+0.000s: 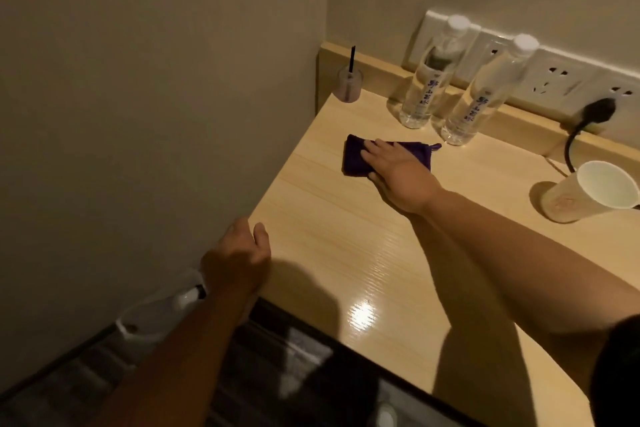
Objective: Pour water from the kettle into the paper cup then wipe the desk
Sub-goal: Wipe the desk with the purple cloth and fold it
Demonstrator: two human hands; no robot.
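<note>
A folded dark purple cloth lies on the light wooden desk, toward its far left part. My right hand presses flat on the cloth, fingers stretched out over it. My left hand rests on the desk's left front corner, fingers curled over the edge. A white paper cup stands at the right edge of the view. The kettle is out of sight.
Two clear water bottles stand behind the cloth by the back ledge. A small diffuser jar with a black stick sits in the far left corner. A black plug and cable hang from the wall sockets near the cup.
</note>
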